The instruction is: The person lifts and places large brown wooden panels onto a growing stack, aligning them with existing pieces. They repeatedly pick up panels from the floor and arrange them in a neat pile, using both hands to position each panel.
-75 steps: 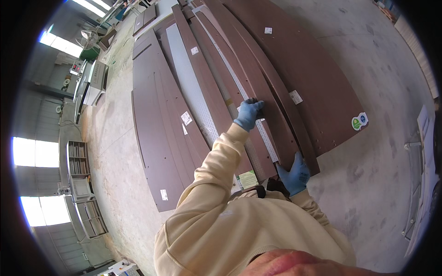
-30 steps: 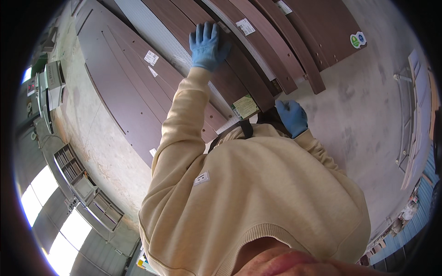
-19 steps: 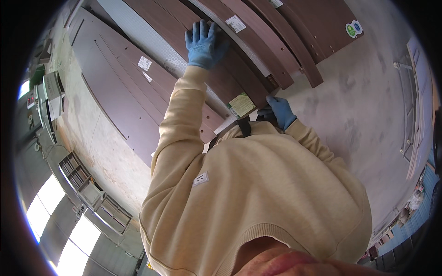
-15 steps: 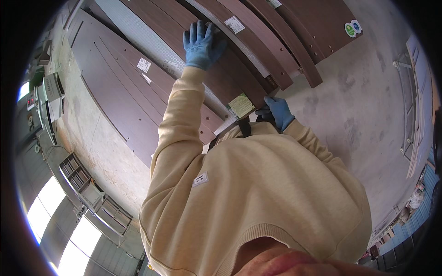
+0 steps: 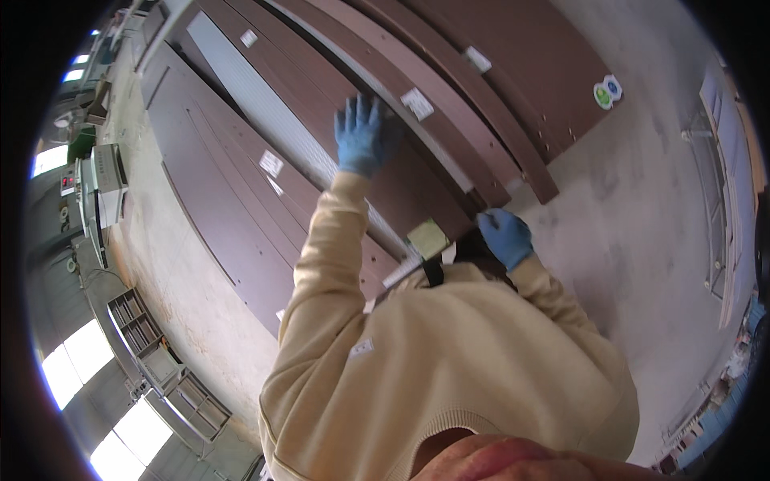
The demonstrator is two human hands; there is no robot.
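Note:
My left hand [image 5: 358,144], in a blue glove, lies spread over a long brown board [image 5: 425,192], its palm toward the board's face. A yellow-green label [image 5: 428,239] sits at the board's near end, close to my waist. Just right of that end is my right hand [image 5: 507,238], also gloved in blue. Its fingers are curled in, and whatever they may hold is hidden. Left of the board runs a pale, silvery strip [image 5: 241,88] of wrapping or foam.
More brown panels [image 5: 513,72] with white labels lie side by side to the right, a narrow curved one among them. A wide panel [image 5: 216,192] with drilled holes lies left. Metal racks [image 5: 152,345] and a grey machine [image 5: 108,180] stand far left; a trolley frame [image 5: 710,200] stands right.
The whole view has shifted, so boards and hands sit lower in the picture. My left hand stays spread on the board; the right hand has turned and drawn slightly away from the board's end.

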